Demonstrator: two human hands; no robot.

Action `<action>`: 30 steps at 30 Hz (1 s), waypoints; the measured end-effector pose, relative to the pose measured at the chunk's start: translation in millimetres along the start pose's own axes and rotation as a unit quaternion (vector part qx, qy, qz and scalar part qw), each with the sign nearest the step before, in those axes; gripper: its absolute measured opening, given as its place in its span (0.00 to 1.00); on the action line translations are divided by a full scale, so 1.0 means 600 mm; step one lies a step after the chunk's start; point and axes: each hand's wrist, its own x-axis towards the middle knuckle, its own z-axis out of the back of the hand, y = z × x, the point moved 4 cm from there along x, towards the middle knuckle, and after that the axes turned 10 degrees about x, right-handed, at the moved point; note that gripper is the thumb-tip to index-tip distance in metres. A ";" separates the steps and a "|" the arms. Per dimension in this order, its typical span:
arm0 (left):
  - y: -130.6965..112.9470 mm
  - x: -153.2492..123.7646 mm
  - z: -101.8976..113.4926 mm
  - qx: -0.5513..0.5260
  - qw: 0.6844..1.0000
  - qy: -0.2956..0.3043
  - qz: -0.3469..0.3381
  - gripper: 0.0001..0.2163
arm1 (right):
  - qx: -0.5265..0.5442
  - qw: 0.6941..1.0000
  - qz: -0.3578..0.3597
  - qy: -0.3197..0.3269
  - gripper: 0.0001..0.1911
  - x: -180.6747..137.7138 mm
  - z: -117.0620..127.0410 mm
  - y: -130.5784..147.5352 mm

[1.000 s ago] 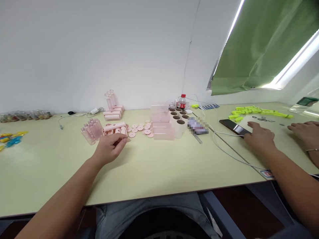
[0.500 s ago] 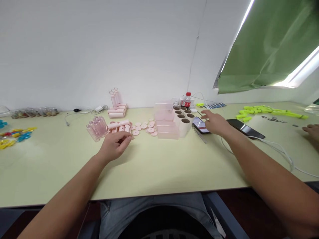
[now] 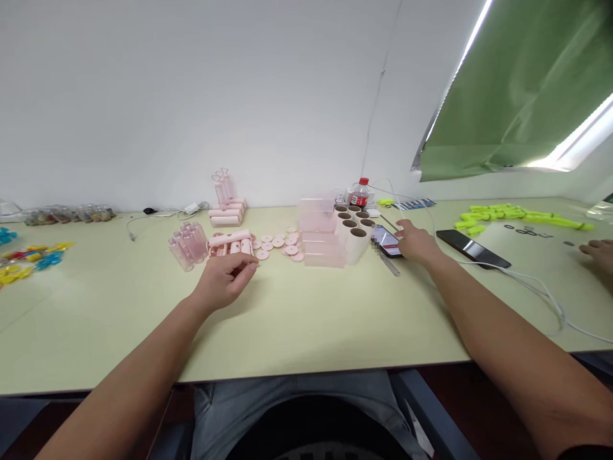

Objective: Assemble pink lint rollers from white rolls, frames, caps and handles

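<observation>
My left hand (image 3: 225, 279) rests on the pale green table (image 3: 297, 319), fingers curled loosely, just in front of a row of pink cylinders (image 3: 231, 243); I cannot make out anything in it. My right hand (image 3: 416, 243) reaches to a lit phone (image 3: 385, 241) lying flat and touches its right edge with the fingers. Pink discs (image 3: 280, 246) lie scattered between the two hands. Clear pink tubes (image 3: 188, 245) stand left of the cylinders.
Translucent pink boxes (image 3: 320, 241) and cardboard tubes (image 3: 355, 231) stand beside the phone, a cola bottle (image 3: 360, 192) behind. A dark phone (image 3: 472, 248) with a white cable (image 3: 536, 291) lies right. Another person's hand (image 3: 597, 251) sits at far right near yellow-green parts (image 3: 507, 214). Coloured bits (image 3: 23, 259) lie far left.
My right hand left the dark phone at the right, swung left and came down onto the lit phone beside the cardboard tubes. My left hand stayed curled in place.
</observation>
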 end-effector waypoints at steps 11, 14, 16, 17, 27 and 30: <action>0.000 0.001 0.002 0.006 1.000 0.016 0.019 0.10 | 0.051 0.998 0.015 -0.025 0.35 -0.003 0.001 -0.005; 0.001 0.001 0.000 0.003 0.999 0.020 0.025 0.10 | 0.114 0.988 0.051 -0.089 0.34 -0.016 0.018 0.005; 0.002 0.001 -0.004 0.001 0.999 0.034 0.032 0.10 | 0.149 0.976 0.076 -0.138 0.31 -0.027 0.031 0.015; 0.003 0.001 -0.007 0.001 0.998 0.045 0.035 0.10 | 0.164 0.969 0.089 -0.163 0.29 -0.034 0.038 0.021; -0.002 -0.002 -0.037 -0.018 0.980 0.186 0.061 0.11 | 0.257 0.867 0.275 -0.327 0.11 -0.148 0.075 0.117; -0.001 -0.001 -0.038 -0.008 0.974 0.214 0.070 0.11 | 0.247 0.876 0.326 -0.257 0.09 -0.183 0.061 0.158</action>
